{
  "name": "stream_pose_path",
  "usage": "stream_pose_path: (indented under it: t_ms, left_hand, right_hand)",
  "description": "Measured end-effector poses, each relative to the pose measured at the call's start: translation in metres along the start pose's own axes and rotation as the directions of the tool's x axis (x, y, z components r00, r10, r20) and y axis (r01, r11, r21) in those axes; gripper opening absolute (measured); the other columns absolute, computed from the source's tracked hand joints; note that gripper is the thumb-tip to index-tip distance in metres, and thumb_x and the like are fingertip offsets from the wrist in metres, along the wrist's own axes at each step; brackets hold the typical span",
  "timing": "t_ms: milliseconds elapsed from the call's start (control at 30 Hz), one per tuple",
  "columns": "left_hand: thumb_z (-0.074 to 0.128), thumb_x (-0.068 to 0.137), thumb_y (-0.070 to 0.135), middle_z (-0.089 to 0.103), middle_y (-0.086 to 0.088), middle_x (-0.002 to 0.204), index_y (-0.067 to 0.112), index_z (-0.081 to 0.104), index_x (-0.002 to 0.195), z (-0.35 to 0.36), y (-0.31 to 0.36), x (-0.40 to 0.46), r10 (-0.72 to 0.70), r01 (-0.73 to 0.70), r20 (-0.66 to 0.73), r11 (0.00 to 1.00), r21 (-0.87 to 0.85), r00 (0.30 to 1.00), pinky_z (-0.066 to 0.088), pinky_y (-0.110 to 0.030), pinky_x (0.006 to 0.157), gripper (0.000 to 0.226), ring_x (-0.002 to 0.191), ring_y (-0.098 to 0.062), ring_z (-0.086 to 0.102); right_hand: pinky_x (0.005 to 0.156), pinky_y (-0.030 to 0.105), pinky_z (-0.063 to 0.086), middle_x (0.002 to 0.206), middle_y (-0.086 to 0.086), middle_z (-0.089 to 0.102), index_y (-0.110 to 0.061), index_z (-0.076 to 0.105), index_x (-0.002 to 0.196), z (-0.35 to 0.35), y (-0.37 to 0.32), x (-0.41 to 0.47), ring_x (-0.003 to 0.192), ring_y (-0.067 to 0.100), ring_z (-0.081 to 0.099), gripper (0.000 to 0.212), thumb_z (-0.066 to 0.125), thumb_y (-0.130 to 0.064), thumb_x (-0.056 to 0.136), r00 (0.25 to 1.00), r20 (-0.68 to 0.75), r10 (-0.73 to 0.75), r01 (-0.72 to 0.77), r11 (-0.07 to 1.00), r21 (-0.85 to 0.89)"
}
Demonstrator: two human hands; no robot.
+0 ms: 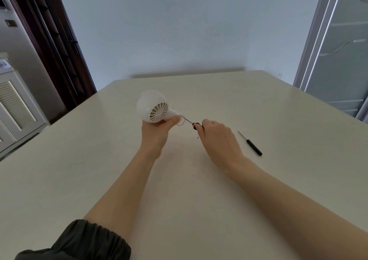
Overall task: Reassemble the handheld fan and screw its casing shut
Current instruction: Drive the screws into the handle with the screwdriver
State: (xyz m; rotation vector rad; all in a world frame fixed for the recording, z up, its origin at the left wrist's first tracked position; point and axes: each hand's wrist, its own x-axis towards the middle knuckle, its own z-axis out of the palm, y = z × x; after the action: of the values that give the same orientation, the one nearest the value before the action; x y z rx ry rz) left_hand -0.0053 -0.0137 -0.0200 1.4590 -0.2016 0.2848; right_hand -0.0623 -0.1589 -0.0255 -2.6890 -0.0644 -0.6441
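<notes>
While the left hand (157, 129) grips the fan (153, 107) above the table (258, 104) to steady it, the right hand (216, 135) pinches a screwdriver (192, 123), tip at the handle, probably driving a screw. A spare tool (251, 144) lies nearby.

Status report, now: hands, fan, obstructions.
Left hand grips fan. Right hand holds screwdriver, tip at fan handle. Spare screwdriver aside. Nothing blocking.
</notes>
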Motion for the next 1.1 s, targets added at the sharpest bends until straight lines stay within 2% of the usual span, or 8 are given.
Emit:
stream_pose_path:
  t_ms: [133,267,400,500,667,767,933,1100]
  left_hand:
    - [0.076,0.075,0.002,0.068,-0.012,0.105,0.008,0.063,0.101,0.0,-0.003,-0.001,-0.002,0.003,-0.03,1.0,0.016,1.0,0.05,-0.033,0.089,0.03,0.099,-0.022,0.064]
    - [0.076,0.076,0.003,0.068,-0.008,0.101,0.012,0.064,0.096,0.003,-0.004,-0.001,-0.028,0.029,-0.047,1.0,0.01,0.999,0.049,-0.031,0.086,0.026,0.094,-0.017,0.063]
    - [0.077,0.075,0.006,0.067,-0.004,0.095,0.019,0.063,0.087,0.002,-0.005,-0.002,-0.04,0.041,-0.059,0.999,0.015,0.997,0.05,-0.03,0.084,0.023,0.09,-0.016,0.062]
    - [0.077,0.075,0.005,0.066,-0.006,0.095,0.019,0.062,0.087,0.003,-0.004,-0.003,-0.053,0.053,-0.063,0.999,0.0,0.997,0.051,-0.037,0.089,0.024,0.091,-0.018,0.062]
    - [0.077,0.075,0.004,0.067,-0.006,0.096,0.02,0.062,0.086,0.005,0.0,-0.003,-0.024,0.023,-0.05,0.999,-0.025,0.998,0.05,-0.038,0.092,0.024,0.094,-0.02,0.063]
    - [0.079,0.074,0.008,0.069,-0.003,0.098,0.023,0.064,0.087,0.004,0.001,-0.003,0.004,-0.003,-0.057,1.0,0.026,0.998,0.05,-0.034,0.089,0.025,0.096,-0.018,0.064]
    - [0.079,0.074,0.008,0.069,0.001,0.094,0.027,0.063,0.084,0.003,-0.001,-0.005,0.017,-0.015,-0.051,0.999,0.032,0.999,0.05,-0.035,0.09,0.027,0.095,-0.018,0.064]
    - [0.08,0.073,0.01,0.068,-0.007,0.099,0.022,0.063,0.089,0.003,-0.004,-0.004,-0.003,0.007,-0.068,0.998,0.061,0.998,0.051,-0.041,0.089,0.027,0.094,-0.021,0.063]
  right_hand:
    - [0.069,0.042,0.05,0.1,0.007,0.053,-0.011,0.043,0.111,-0.003,-0.007,-0.003,0.079,0.034,0.059,0.024,0.053,-0.022,0.092,0.999,-0.008,-0.042,0.043,0.994,0.105]
    - [0.064,0.048,0.049,0.097,0.01,0.049,-0.007,0.041,0.105,-0.007,-0.007,-0.004,0.072,0.039,0.057,0.022,0.048,0.0,0.085,0.999,-0.035,-0.03,0.035,0.99,0.137]
    - [0.058,0.038,0.042,0.096,0.007,0.053,-0.007,0.046,0.101,-0.005,-0.005,-0.003,0.071,0.028,0.052,0.013,0.05,-0.009,0.089,0.994,-0.086,-0.062,0.067,0.996,0.05]
    - [0.057,0.031,0.033,0.093,0.001,0.054,-0.01,0.049,0.103,-0.004,-0.001,-0.003,0.075,0.019,0.045,0.015,0.05,-0.022,0.094,0.988,-0.141,-0.06,0.054,0.997,-0.049]
    - [0.057,0.031,0.026,0.08,-0.002,0.041,-0.009,0.049,0.1,0.0,0.001,-0.002,0.066,0.02,0.038,0.029,0.035,-0.035,0.101,0.995,-0.097,-0.017,0.005,0.992,-0.122]
    - [0.058,0.033,0.03,0.084,0.003,0.052,-0.01,0.047,0.098,0.002,0.001,-0.001,0.066,0.025,0.043,0.03,0.033,-0.036,0.101,0.999,-0.039,-0.028,0.025,0.997,-0.072]
    - [0.068,0.041,0.049,0.093,0.006,0.057,-0.011,0.046,0.104,-0.007,0.004,0.001,0.076,0.031,0.057,0.019,0.056,-0.019,0.09,0.997,-0.056,-0.055,0.062,0.989,0.136]
    - [0.055,0.036,0.038,0.08,0.001,0.043,-0.014,0.036,0.086,-0.008,0.003,0.001,0.061,0.032,0.047,0.02,0.054,-0.004,0.087,0.982,-0.15,-0.111,0.133,0.981,0.142]
